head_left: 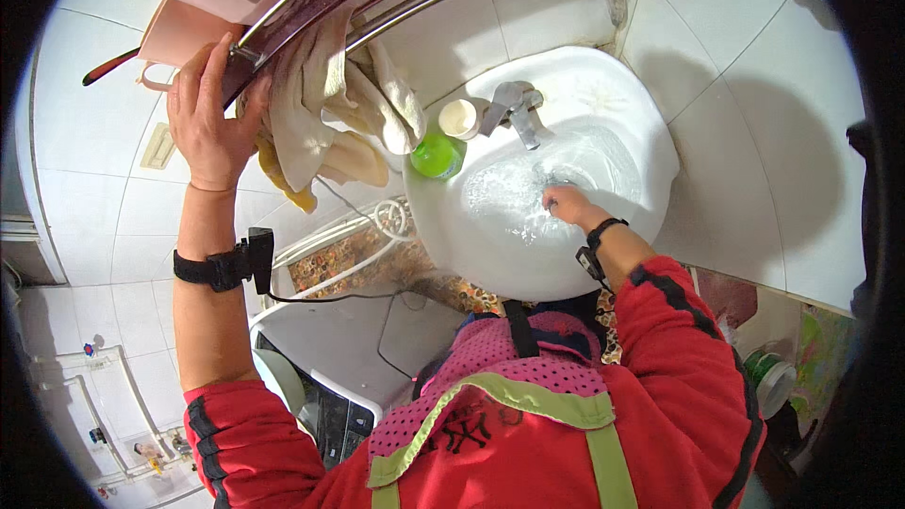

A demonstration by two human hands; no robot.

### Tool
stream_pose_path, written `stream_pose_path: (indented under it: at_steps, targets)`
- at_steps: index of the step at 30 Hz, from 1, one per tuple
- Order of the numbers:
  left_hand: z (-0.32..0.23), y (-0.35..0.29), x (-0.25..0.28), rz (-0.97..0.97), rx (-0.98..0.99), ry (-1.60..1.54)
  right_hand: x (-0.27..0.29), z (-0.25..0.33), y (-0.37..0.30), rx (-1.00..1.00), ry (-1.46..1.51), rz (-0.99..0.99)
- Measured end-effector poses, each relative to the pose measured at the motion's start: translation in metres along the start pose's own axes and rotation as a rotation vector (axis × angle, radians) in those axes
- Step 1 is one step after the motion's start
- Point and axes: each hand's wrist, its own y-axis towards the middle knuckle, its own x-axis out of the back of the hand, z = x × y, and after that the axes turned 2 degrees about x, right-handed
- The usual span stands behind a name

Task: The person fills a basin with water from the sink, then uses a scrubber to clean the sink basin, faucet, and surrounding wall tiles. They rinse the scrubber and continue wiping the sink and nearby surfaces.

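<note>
dark, thick-stroked characters stand on the red top (pixel 556 457) at six o'clock, just below the green trim (pixel 495 390) of the pink dotted flap (pixel 462 363), whose edge runs close above them. beside them, toward five o'clock, a smaller and fainter brownish mark sits on the same red cloth, too dim to make out. the cloth slopes away, so the strokes look squashed. toward seven o'clock, the dark panel (pixel 347 426) on the washing machine (pixel 363 339) carries small pale marks, too tiny and blurred to read as words or numbers.
</note>
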Motion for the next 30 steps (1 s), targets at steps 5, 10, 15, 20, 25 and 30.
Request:
stream_pose_path:
  at_steps: [5, 10, 15, 20, 25, 30]
  targets:
    - [-0.001, 0.0, -0.003, -0.016, 0.05, 0.004, 0.059, -0.004, -0.013, -0.326, 0.857, -0.489]
    - [0.0, -0.001, -0.007, -0.037, 0.047, 0.015, 0.143, 0.033, 0.022, 0.012, 0.86, -0.793]
    - [0.0, -0.001, -0.007, -0.019, 0.065, 0.046, 0.181, 0.088, 0.108, 0.205, 0.377, -0.68]
    - [0.0, -0.002, -0.004, 0.053, 0.072, 0.06, 0.166, 0.092, 0.166, 0.331, -0.391, -0.553]
    - [0.004, -0.004, -0.006, 0.018, 0.053, 0.064, 0.19, 0.049, 0.156, 0.517, -0.409, -0.699]
    - [0.007, -0.007, -0.006, 0.02, 0.057, 0.031, 0.205, 0.039, 0.145, 0.231, 0.359, -0.831]
